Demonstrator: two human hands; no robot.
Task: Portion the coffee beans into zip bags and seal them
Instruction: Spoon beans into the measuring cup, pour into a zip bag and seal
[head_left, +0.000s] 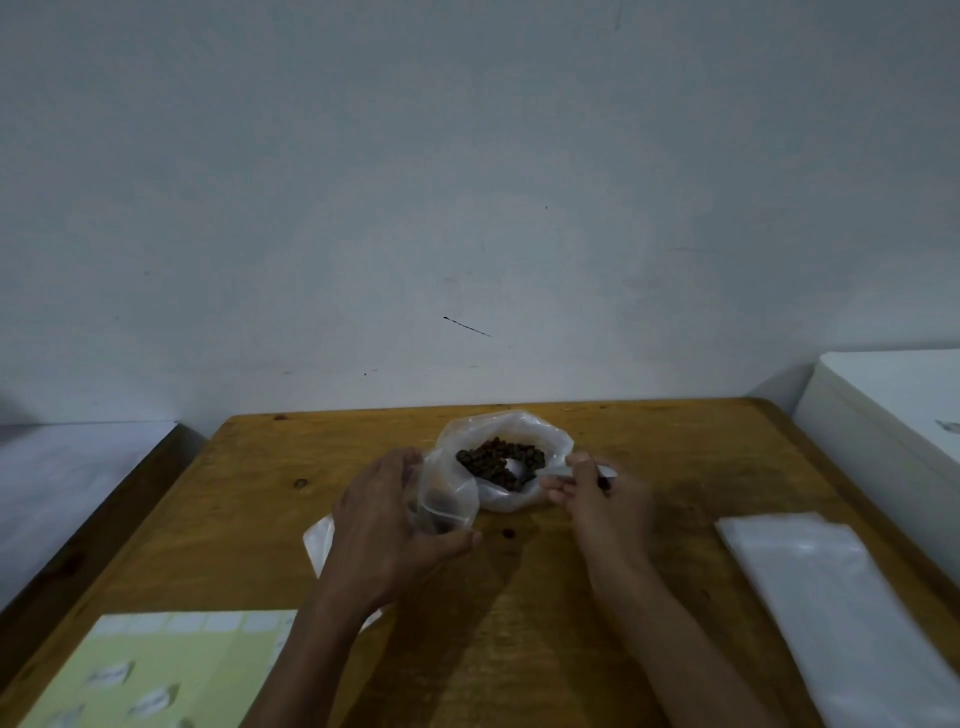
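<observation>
Coffee beans (503, 462) dark, heaped in open clear bag (511, 434); small zip bag (448, 493) held upright, open.

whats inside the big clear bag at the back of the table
A pile of dark coffee beans sits in the open big clear bag, with a pale scoop held by the right hand reaching in. The beans bury the scoop's end.

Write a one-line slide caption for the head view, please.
Left hand holds a small zip bag open; right hand scoops coffee beans with a spoon.
</observation>
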